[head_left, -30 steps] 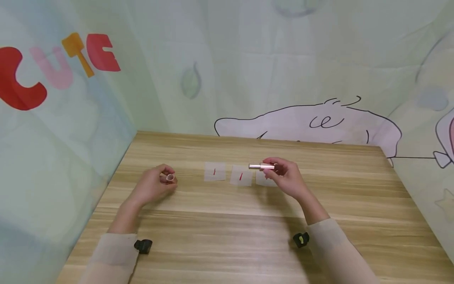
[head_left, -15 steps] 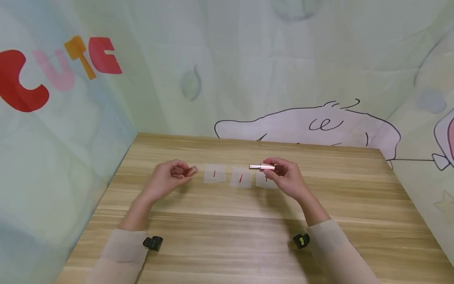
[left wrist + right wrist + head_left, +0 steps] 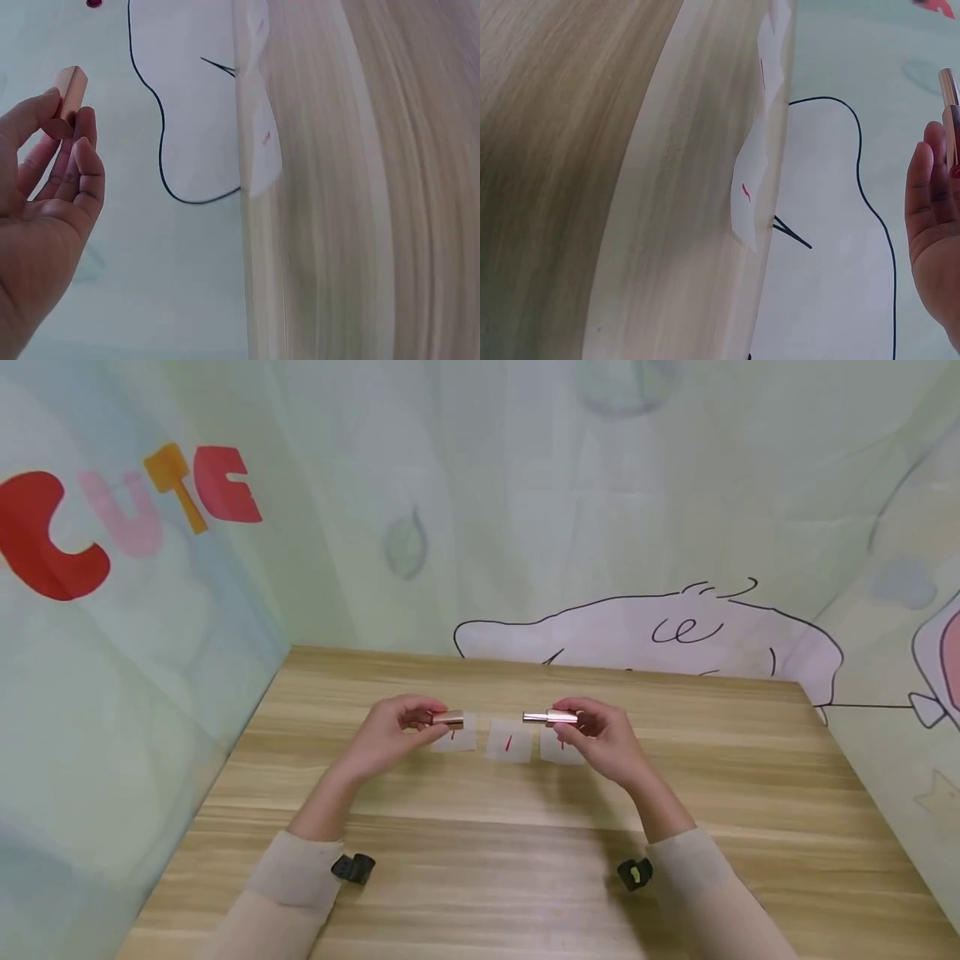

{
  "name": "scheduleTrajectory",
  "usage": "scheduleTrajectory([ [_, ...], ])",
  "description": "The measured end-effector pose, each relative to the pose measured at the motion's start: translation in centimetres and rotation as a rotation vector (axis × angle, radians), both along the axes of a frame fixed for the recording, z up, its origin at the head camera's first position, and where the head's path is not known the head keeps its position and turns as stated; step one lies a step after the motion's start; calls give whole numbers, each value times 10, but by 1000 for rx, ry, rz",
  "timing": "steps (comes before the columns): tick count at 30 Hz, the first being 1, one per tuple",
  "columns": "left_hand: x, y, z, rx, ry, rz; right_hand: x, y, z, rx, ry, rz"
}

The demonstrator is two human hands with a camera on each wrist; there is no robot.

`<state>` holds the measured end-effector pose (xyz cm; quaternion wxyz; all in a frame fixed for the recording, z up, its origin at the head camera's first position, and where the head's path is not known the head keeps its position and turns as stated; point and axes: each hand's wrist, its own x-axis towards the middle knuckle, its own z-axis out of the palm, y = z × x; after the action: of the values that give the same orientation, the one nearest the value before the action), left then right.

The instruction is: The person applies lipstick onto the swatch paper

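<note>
My left hand [image 3: 386, 739] pinches a rose-gold lipstick cap [image 3: 450, 719] between thumb and fingers, above the left paper square [image 3: 467, 743]. Opposite it, my right hand [image 3: 613, 745] holds the lipstick tube [image 3: 561, 717] level, its narrower silvery end pointing left at the cap. A gap separates the two pieces. In the left wrist view the cap [image 3: 72, 91] stands out from the fingertips. The right wrist view catches the tube [image 3: 951, 124] at its edge, partly cut off.
Three white paper squares lie in a row on the wooden table [image 3: 480, 877], each with a red stroke; the middle one [image 3: 497, 745] lies between the hands. A printed curtain [image 3: 510, 510] hangs behind the table. Black wrist cameras [image 3: 354, 868] sit at both cuffs.
My left hand has moved right toward the lipstick tube, and the cap has turned from facing the camera to lying level. The right hand has stayed almost still.
</note>
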<state>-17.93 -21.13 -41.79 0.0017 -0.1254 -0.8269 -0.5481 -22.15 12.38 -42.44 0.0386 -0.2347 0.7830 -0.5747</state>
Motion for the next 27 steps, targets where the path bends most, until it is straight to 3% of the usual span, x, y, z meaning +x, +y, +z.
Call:
scheduleTrajectory([
  [11, -6, 39, 6, 9, 49, -60, 3, -4, -1, -2, 0, 9],
  [21, -3, 49, -1, 20, 30, -76, 7, -7, -7, 19, 4, 18],
  [27, -4, 53, 3, 10, 41, -76, 5, -7, -7, 41, 12, 18],
])
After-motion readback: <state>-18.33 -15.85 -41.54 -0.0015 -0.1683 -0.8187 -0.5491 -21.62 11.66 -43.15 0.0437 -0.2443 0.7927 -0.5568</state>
